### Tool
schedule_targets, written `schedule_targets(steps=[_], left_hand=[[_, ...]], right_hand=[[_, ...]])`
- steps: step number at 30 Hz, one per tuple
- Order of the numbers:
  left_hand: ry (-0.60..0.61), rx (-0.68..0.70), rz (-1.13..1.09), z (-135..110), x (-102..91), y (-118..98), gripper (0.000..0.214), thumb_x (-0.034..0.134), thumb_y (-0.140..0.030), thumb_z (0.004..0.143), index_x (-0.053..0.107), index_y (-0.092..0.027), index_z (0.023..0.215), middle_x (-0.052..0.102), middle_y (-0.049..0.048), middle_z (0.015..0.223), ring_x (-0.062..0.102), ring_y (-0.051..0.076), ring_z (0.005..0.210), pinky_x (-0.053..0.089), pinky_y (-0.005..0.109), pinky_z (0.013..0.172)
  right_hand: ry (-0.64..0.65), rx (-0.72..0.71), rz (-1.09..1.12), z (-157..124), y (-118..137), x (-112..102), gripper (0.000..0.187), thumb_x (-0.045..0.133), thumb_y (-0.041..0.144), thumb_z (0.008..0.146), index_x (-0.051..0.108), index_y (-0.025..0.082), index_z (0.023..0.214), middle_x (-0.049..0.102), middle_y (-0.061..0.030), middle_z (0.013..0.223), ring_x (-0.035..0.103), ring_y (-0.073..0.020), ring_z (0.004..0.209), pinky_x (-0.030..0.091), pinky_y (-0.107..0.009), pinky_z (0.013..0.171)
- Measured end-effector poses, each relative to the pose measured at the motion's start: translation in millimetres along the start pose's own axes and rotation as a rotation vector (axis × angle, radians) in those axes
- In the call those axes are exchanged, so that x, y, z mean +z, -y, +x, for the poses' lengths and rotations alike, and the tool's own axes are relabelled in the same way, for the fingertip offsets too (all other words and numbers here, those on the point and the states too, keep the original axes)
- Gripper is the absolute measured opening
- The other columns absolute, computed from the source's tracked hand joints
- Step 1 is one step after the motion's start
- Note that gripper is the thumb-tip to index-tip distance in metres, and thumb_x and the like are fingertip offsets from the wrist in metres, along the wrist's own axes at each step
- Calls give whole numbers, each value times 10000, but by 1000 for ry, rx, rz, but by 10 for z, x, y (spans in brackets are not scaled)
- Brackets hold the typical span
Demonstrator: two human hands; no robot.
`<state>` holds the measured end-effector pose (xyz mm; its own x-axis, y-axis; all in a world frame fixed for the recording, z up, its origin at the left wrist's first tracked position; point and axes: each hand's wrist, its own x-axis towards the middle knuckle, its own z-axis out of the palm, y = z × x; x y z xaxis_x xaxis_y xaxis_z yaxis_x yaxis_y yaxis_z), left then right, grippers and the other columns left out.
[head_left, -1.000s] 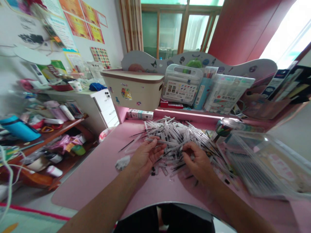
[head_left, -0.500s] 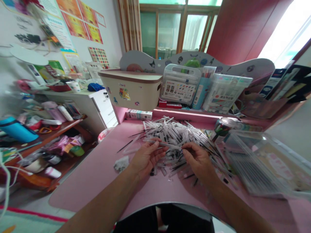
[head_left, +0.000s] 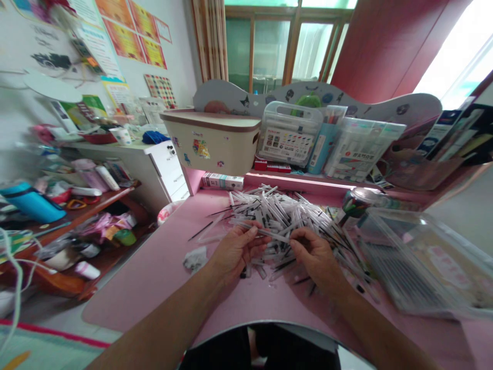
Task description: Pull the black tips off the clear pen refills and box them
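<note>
A big heap of clear pen barrels and thin black refills (head_left: 285,213) lies on the pink desk (head_left: 154,277). Both of my hands are at its near edge. My left hand (head_left: 234,249) has its fingers curled, thumb and fingertips pinching one end of a clear pen barrel (head_left: 271,235). My right hand (head_left: 314,254) pinches the other end of the same barrel, fingers bent over the heap. The barrel is held level between the two hands, just above the pile.
A crumpled white scrap (head_left: 195,258) lies left of my left hand. A clear plastic box (head_left: 419,262) stands at the right. A cream bin (head_left: 213,139) and marker cases (head_left: 290,133) line the back shelf. Cluttered shelves (head_left: 77,205) stand to the left.
My right hand lifted off the heap and closed on a pen barrel. My left hand curled from flat and open to pinch the same barrel.
</note>
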<state>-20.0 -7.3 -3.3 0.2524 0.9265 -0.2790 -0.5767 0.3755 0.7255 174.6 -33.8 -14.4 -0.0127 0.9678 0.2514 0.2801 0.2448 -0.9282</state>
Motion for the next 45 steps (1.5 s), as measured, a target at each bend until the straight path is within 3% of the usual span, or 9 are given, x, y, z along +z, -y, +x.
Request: schedule_targets(steps=[3,7,15,32,36,41,45], left_hand=[[9,-28,-40,11,-16,6,129,518,-52,933,620,-123,900,762,83,843,764,169,718,623,213,599],[-14,-63,-87,12,-7,6,152,493,-46,945,619,-116,899,758,84,812,765,173,710,628,211,601],[-69,-48,-121,39,-5,6,161,483,-27,947,616,-107,907,762,92,811,767,173,710,628,202,600],[-29,6,-24,9,16,31,159,481,-31,948,596,-131,900,768,86,829,764,156,713,626,200,624],[-5,18,-3,20,-4,61,138,498,-40,944,594,-132,906,769,93,852,767,161,752,624,202,650],[38,-6,-5,16,-14,76,101,536,-55,929,601,-132,916,770,106,874,769,178,796,629,221,687],[10,4,-7,13,13,46,80,591,-53,896,612,-131,894,767,90,845,769,176,761,629,212,663]], right_hand=[[-15,67,142,16,-36,0,161,637,342,819,593,206,892,530,37,692,497,-114,564,406,-242,529],[-43,96,255,27,-42,-14,199,677,351,803,535,216,838,542,48,667,527,-113,537,437,-251,540],[-38,81,265,-20,39,-32,171,674,335,804,618,200,893,609,21,653,581,-134,595,472,-271,613],[-20,177,298,-19,-12,29,256,721,408,763,594,203,849,652,4,713,610,-145,612,504,-280,609],[-16,168,197,-22,-21,23,289,653,480,817,591,198,802,613,10,673,553,-134,575,454,-265,565],[-26,96,-112,-46,-48,-28,509,404,536,964,490,202,590,466,18,539,439,-126,535,349,-274,552],[0,96,-57,-55,-61,-56,287,460,466,945,588,209,927,498,35,657,434,-131,557,344,-266,547]])
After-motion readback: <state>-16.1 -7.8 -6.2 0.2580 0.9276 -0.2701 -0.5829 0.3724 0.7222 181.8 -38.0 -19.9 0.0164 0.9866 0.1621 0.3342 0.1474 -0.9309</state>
